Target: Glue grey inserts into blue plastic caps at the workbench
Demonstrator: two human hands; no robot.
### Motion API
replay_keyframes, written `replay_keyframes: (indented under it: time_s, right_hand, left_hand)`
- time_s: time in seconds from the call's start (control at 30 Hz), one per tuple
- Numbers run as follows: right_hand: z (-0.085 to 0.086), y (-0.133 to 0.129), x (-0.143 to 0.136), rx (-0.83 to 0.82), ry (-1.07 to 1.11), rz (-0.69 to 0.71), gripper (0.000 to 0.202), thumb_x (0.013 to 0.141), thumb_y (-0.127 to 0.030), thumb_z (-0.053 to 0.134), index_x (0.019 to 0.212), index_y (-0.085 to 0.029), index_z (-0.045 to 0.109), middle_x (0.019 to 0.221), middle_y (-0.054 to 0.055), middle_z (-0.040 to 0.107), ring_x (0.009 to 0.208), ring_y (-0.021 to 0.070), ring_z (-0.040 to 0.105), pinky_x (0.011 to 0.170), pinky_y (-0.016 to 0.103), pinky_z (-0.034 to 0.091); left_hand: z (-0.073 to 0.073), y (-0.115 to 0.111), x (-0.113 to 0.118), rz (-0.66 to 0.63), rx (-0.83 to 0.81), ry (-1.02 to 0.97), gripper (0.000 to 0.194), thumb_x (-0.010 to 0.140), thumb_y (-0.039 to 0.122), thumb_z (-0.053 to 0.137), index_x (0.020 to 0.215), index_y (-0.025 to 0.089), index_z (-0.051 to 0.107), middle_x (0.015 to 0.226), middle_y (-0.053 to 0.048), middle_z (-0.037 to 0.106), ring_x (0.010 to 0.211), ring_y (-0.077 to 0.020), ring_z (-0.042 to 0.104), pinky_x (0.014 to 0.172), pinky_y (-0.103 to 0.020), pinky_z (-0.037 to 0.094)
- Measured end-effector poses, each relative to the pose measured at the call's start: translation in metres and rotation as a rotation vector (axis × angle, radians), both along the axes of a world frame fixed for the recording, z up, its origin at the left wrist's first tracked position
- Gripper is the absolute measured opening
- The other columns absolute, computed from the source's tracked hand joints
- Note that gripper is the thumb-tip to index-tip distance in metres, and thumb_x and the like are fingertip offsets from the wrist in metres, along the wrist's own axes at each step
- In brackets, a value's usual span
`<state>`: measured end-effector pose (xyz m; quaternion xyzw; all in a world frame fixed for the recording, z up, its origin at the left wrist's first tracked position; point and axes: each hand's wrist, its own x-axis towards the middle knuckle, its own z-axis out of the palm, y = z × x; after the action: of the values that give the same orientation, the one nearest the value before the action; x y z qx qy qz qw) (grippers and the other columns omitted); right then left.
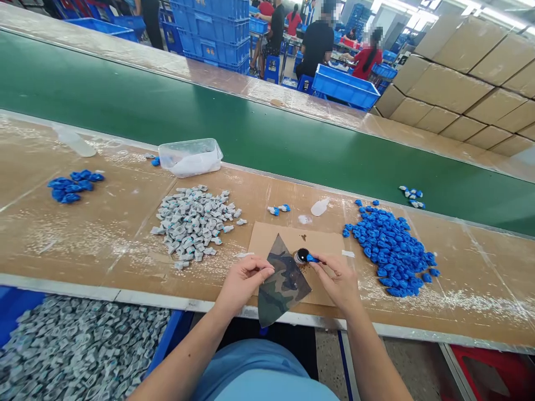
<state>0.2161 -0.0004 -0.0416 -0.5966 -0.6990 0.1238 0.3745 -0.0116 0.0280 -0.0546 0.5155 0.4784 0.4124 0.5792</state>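
My right hand (336, 278) pinches a small blue piece (311, 258) at the rim of a little round jar (301, 255) with black contents. My left hand (244, 278) has its thumb and fingers pressed together at the left edge of a camouflage cloth (284, 281); whether they grip the cloth or something tiny is hidden. The roughly triangular cloth lies partly over a cardboard sheet (326, 242), its lower corner reaching past the table's front edge. To the left is a heap of grey pieces (194, 220), to the right a heap of blue pieces (390, 248).
Beyond the table runs a green conveyor belt (267, 128). A clear plastic tub (191, 157) and a whitish bottle-shaped item (320, 207) stand along the far side. Lower left, a blue crate (165, 334) holds many grey pieces. Farther back are people, blue crates and stacked cartons (455, 83).
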Motion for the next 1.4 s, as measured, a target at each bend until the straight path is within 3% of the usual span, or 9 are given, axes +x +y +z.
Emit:
replay_keyframes:
  time_s: [0.13, 0.27, 0.47, 0.63, 0.77, 1.0, 1.2, 1.4]
  right_hand:
    - [0.000, 0.001, 0.000, -0.029, -0.016, 0.006, 0.018, 0.085, -0.026, 0.058, 0.098, -0.026, 0.071, 0.094, 0.003, 0.074, 0.087, 0.0191, 0.069, 0.077, 0.033, 0.056]
    - [0.001, 0.002, -0.001, -0.048, -0.012, 0.033, 0.020, 0.085, -0.023, 0.058, 0.099, -0.028, 0.071, 0.096, 0.003, 0.074, 0.090, 0.0199, 0.068, 0.079, 0.035, 0.056]
    - [0.004, -0.001, -0.001, -0.051, 0.022, 0.029, 0.019, 0.084, -0.024, 0.060, 0.097, -0.030, 0.072, 0.094, 0.002, 0.074, 0.088, 0.0209, 0.069, 0.078, 0.036, 0.055]
    - [0.006, -0.005, -0.001, -0.063, 0.065, -0.015, 0.018, 0.082, -0.024, 0.061, 0.095, -0.029, 0.072, 0.093, 0.002, 0.074, 0.086, 0.0207, 0.069, 0.078, 0.036, 0.056]
    - [0.010, -0.013, -0.009, -0.099, 0.157, -0.012, 0.015, 0.080, -0.023, 0.064, 0.092, -0.026, 0.072, 0.089, 0.003, 0.074, 0.079, 0.0179, 0.069, 0.075, 0.032, 0.057]
    - [0.007, -0.021, -0.033, -0.114, 0.275, 0.137, 0.017, 0.079, -0.020, 0.064, 0.094, -0.025, 0.073, 0.088, 0.004, 0.074, 0.080, 0.0168, 0.069, 0.074, 0.029, 0.058]
    - [0.008, -0.018, -0.026, -0.161, 0.253, 0.297, 0.017, 0.081, -0.022, 0.064, 0.093, -0.029, 0.074, 0.085, 0.002, 0.075, 0.077, 0.0160, 0.070, 0.071, 0.028, 0.058]
    - [0.008, -0.021, -0.024, -0.172, 0.303, 0.277, 0.015, 0.078, -0.023, 0.069, 0.089, -0.031, 0.076, 0.073, 0.000, 0.074, 0.063, 0.0134, 0.068, 0.059, 0.023, 0.056]
  left_hand:
    - [0.001, -0.001, 0.001, -0.019, -0.082, -0.070, 0.015, 0.067, 0.031, 0.070, 0.076, 0.019, 0.075, 0.090, -0.007, 0.070, 0.085, -0.0183, 0.062, 0.075, -0.029, 0.052]
    - [-0.006, -0.003, 0.001, -0.063, -0.118, -0.107, 0.029, 0.067, 0.028, 0.071, 0.094, 0.019, 0.073, 0.095, -0.006, 0.067, 0.078, -0.0152, 0.063, 0.075, -0.030, 0.053]
    - [-0.015, -0.006, 0.003, -0.045, -0.057, -0.044, 0.024, 0.067, 0.025, 0.072, 0.090, 0.019, 0.074, 0.087, -0.005, 0.067, 0.074, -0.0150, 0.061, 0.072, -0.029, 0.054]
    - [-0.011, -0.007, 0.006, -0.094, -0.008, -0.045, 0.023, 0.074, 0.029, 0.067, 0.094, 0.020, 0.074, 0.091, -0.006, 0.068, 0.077, -0.0156, 0.063, 0.076, -0.030, 0.054]
    - [-0.010, -0.010, 0.013, -0.104, -0.068, -0.127, 0.025, 0.074, 0.032, 0.068, 0.095, 0.019, 0.072, 0.092, -0.006, 0.068, 0.080, -0.0160, 0.064, 0.078, -0.031, 0.054]
    - [-0.012, -0.018, 0.024, -0.137, -0.177, -0.254, 0.032, 0.068, 0.028, 0.073, 0.097, 0.018, 0.064, 0.087, -0.004, 0.069, 0.085, -0.0169, 0.065, 0.079, -0.031, 0.055]
    - [-0.005, -0.014, 0.017, -0.292, -0.005, -0.037, 0.027, 0.074, 0.017, 0.064, 0.101, 0.020, 0.063, 0.085, -0.005, 0.071, 0.082, -0.0171, 0.066, 0.077, -0.030, 0.054]
    - [-0.002, -0.016, 0.020, -0.313, -0.024, -0.113, 0.023, 0.073, 0.018, 0.066, 0.096, 0.017, 0.062, 0.080, -0.004, 0.069, 0.078, -0.0154, 0.066, 0.074, -0.027, 0.053]
